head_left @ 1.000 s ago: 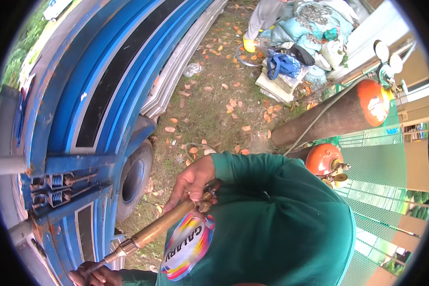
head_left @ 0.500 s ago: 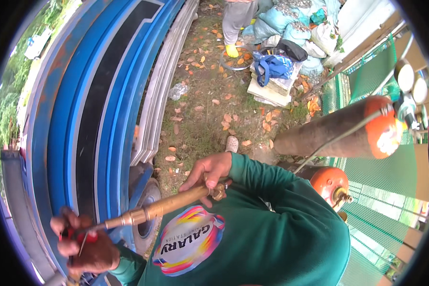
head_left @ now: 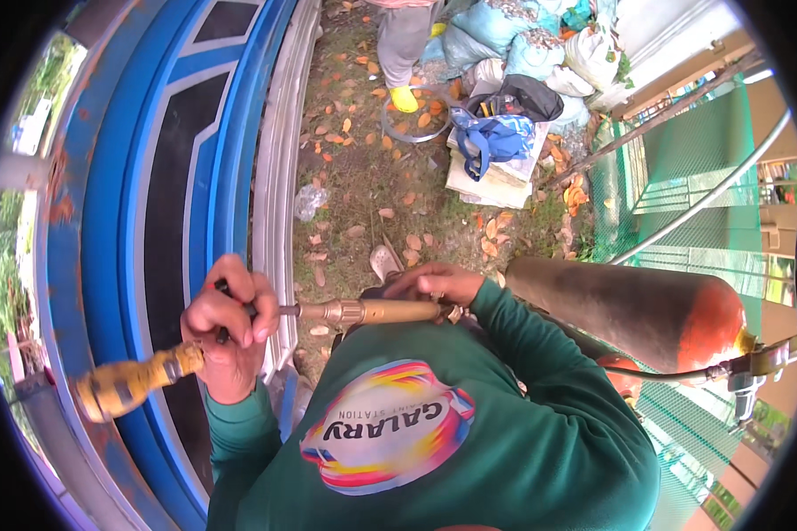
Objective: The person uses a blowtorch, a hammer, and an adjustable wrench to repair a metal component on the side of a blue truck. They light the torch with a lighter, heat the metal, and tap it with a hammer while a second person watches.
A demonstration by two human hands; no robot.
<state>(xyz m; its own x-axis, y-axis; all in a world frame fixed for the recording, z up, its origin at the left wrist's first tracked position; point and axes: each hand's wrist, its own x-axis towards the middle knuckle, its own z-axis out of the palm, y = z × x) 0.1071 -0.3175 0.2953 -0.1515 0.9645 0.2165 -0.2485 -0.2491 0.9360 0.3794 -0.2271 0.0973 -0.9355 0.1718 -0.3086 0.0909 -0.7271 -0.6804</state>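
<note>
A brass gas torch point(head_left: 372, 311) lies nearly level across the front of my green shirt. At its right end my right hand point(head_left: 443, 283) is closed round the brass fittings, its lower fingers partly hidden. The torch's thin end runs left to my left hand point(head_left: 226, 327). That hand is raised and closed on a small dark piece point(head_left: 223, 335), mostly covered by the fingers, so its kind does not show. A worn yellow handle-like piece point(head_left: 128, 387) juts from beside the left palm. Whether the hand grips it I cannot tell.
A blue panelled vehicle side point(head_left: 124, 221) stands close on my left. To the right lie gas cylinders point(head_left: 620, 305) with a hose point(head_left: 682, 375). Ahead are filled sacks point(head_left: 483, 44), a blue bag point(head_left: 496, 146) and a person in grey trousers point(head_left: 403, 44) on leafy ground.
My left hand has risen and moved right, and the yellow piece beside it has come into view. The torch has swung from slanting to nearly level. The right hand has moved right and slightly up.
</note>
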